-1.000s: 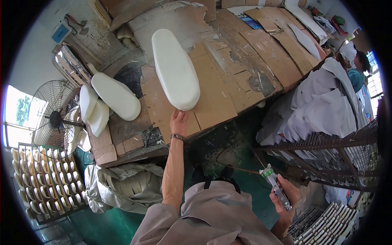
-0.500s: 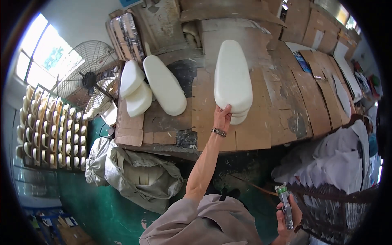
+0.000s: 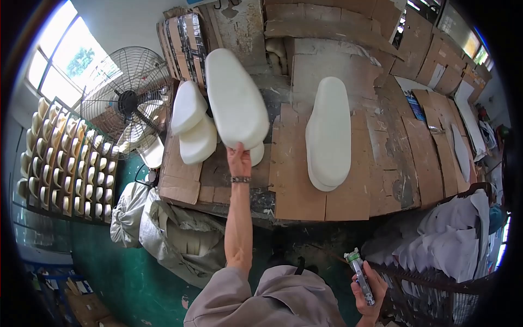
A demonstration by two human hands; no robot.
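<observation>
A long, pale white foam cushion point(image 3: 237, 98) is raised over the left part of the table. My left hand point(image 3: 238, 158) is closed on its near end, and the rounded end of another cushion point(image 3: 257, 154) peeks out below it. Further right, a stack of similar foam cushions point(image 3: 330, 131) lies flat on cardboard. My right hand point(image 3: 372, 289), low and off the table's front edge, is wrapped round a slim metal tool point(image 3: 361, 277) with a green and white upper end, shaped like a spray gun. Two shorter foam pieces point(image 3: 190, 122) overlap left of the raised cushion.
Cardboard sheets point(image 3: 392, 180) cover the worktable. A caged fan point(image 3: 127, 101) stands left, beside a rack of curved foam pieces point(image 3: 65, 163). Woven sacks point(image 3: 180, 237) sit on the green floor before the table. White sheets point(image 3: 436, 234) are heaped on a rack at right.
My left hand has moved left, carrying the foam cushion from above the right stack to over the left cushion. My right hand still grips the metal tool. The view has shifted slightly.
</observation>
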